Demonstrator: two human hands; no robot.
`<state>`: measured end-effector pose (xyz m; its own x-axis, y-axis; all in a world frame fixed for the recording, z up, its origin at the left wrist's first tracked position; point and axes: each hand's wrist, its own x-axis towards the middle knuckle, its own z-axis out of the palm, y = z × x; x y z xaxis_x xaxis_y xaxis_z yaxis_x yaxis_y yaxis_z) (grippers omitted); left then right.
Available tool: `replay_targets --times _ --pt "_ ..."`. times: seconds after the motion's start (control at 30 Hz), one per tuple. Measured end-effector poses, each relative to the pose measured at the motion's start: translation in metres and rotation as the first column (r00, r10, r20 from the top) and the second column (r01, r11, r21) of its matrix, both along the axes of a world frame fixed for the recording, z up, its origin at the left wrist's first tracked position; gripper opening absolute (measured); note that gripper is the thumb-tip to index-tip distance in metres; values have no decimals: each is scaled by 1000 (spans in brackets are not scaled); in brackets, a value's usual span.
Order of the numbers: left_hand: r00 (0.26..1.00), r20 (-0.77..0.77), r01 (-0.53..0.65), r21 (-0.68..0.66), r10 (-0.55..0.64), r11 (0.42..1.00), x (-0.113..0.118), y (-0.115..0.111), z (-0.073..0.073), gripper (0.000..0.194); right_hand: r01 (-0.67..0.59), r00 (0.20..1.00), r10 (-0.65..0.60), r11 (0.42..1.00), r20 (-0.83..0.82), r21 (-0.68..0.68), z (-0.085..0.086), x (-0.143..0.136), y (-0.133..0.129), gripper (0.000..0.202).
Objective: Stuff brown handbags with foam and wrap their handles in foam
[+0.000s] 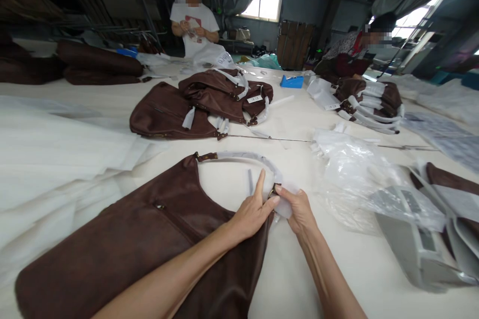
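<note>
A dark brown shoulder bag (123,239) lies flat on the white table, with a zipper slanting across its front. Its strap (254,157), wrapped in white film, arches above the opening. My left hand (252,212) reaches over the bag to the strap's right end, index finger stretched out and thumb pressed at the metal ring (272,192). From the right, my right hand (297,207) pinches the brown strap end beside that ring, with a piece of white wrapping between its fingers and palm.
More brown bags (224,94) with wrapped handles lie beyond, and others (368,99) at the back right. Clear plastic (348,179) and grey sheets (407,239) are on the right. A blue tape dispenser (292,81) sits farther back. Two people (192,25) are across the table.
</note>
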<state>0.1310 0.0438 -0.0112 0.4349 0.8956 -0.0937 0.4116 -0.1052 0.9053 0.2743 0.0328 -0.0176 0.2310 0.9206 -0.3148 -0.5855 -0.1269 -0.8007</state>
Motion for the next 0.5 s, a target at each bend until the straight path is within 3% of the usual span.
replay_targets --times 0.07,0.13,0.2,0.23,0.37,0.5 --pt "992 -90 -80 80 87 994 -6 4 6 79 25 999 -25 1000 -24 0 -2 2 -1 38" --pt "968 -82 -223 138 236 965 -13 13 12 74 11 999 -11 1000 -47 -2 -5 3 -2 38" --pt "942 8 -334 90 334 938 -17 26 17 63 -28 997 29 1000 -74 13 -8 4 0 37" --pt "941 52 -336 32 334 941 -17 32 18 56 -47 995 49 999 -86 26 -9 4 2 38" --pt "983 157 -66 -201 99 977 -11 49 24 53 -38 994 43 998 -98 56 -5 2 8 38" --pt "966 238 167 -297 -97 940 9 47 41 52 42 996 -36 996 -82 72 10 -8 4 41"
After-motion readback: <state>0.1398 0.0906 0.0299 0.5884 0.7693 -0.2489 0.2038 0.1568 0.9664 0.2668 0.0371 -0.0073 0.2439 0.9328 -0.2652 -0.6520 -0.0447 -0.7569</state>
